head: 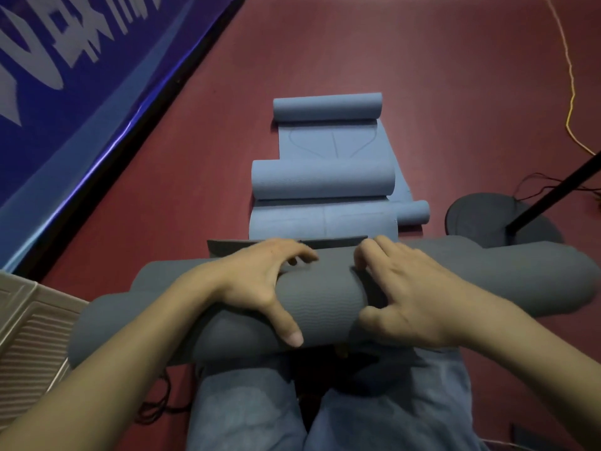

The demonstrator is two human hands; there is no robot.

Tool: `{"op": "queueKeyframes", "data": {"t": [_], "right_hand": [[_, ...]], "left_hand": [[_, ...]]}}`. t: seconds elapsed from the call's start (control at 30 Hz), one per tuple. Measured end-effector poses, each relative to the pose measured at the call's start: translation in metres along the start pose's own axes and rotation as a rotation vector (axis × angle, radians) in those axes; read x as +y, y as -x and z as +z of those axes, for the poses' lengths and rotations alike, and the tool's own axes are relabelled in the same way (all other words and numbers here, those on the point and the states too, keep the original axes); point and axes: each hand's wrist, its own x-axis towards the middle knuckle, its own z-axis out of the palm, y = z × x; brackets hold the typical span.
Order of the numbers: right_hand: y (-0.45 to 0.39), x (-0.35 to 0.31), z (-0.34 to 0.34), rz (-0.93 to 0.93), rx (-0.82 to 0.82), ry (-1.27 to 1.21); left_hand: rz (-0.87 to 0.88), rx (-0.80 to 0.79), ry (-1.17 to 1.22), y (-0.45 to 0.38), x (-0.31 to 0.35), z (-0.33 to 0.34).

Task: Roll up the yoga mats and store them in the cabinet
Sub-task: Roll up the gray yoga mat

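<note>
A dark grey yoga mat [325, 307], rolled into a thick tube, lies crosswise in front of my knees. My left hand [260, 281] and my right hand [403, 294] both press on top of the roll, fingers curled over its far side. The mat's loose end [286, 245] still lies flat just beyond my fingertips. Farther out lie blue yoga mats: one partly rolled [325, 179], another roll behind it [327, 107], and a small roll end [413, 213] at the right. No cabinet is in view.
The floor is dark red [455, 92]. A blue banner wall [65, 92] runs along the left. A black stand with a round base [481, 219] sits at the right, with a yellow cable [570, 92] beyond. A ribbed beige panel [29, 336] lies at the lower left.
</note>
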Motion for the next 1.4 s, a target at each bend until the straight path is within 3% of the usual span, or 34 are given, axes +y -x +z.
{"op": "queueKeyframes", "data": {"t": [0.1,0.27,0.43,0.57,0.7,0.9,1.1,1.4], "right_hand": [[0.003,-0.001,0.001,-0.015,0.068,0.022],[0.001,0.008,-0.003,-0.053,-0.026,0.065],[-0.002,0.01,0.008,-0.053,-0.016,0.097],[-0.009,0.013,0.013,-0.062,0.003,0.178],[-0.021,0.008,0.012,-0.061,-0.001,0.267],[-0.028,0.017,0.014,-0.027,-0.016,0.224],[-0.052,0.024,0.003,-0.003,-0.074,0.163],[-0.058,0.022,-0.012,0.029,-0.074,0.154]], "left_hand": [[0.07,0.146,0.111,0.001,-0.012,-0.001],[0.125,0.269,0.072,0.008,-0.011,0.0],[0.026,0.309,0.05,0.018,-0.013,0.005],[-0.046,0.344,-0.114,0.026,-0.01,0.009],[-0.042,0.465,-0.209,0.039,-0.005,0.019],[-0.089,0.448,-0.525,0.04,0.012,0.027],[-0.202,0.364,-0.565,0.031,-0.002,0.038],[-0.246,0.36,-0.553,0.016,0.008,0.03]]}}
